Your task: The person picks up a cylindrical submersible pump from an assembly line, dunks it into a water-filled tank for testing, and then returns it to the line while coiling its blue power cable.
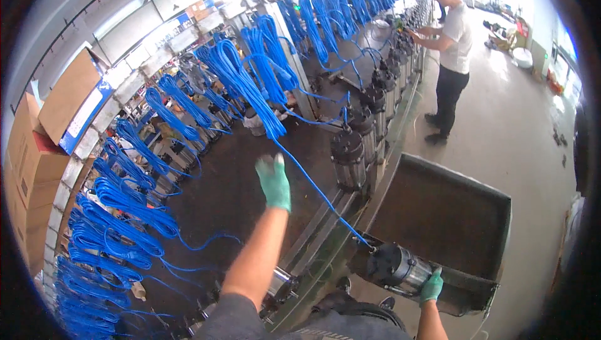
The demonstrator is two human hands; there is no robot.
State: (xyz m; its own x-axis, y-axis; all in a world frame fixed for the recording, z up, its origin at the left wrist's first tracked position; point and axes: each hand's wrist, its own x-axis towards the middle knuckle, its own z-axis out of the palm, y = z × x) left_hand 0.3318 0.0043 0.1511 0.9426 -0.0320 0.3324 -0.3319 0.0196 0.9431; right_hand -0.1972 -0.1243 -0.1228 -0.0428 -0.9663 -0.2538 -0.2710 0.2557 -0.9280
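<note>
My right hand (432, 286), in a green glove, grips the lower end of a submersible pump (405, 270). The pump has a steel body and a black top, and it lies tilted at the near edge of a dark metal cart (504, 240). From its top a blue cable (316, 191) runs up to a coiled bundle (241, 80) hanging above the line. My left hand (274, 183), gloved too, reaches forward below that coil with its fingers apart, slightly blurred. It holds nothing and does not touch the cable.
More steel pumps (347, 158) stand along the line, with blue cable coils (141, 205) hanging in rows on the left. Cardboard boxes (37, 171) are at far left. Beyond the cart a person (452, 52) stands working at the line, beside the grey floor (501, 114).
</note>
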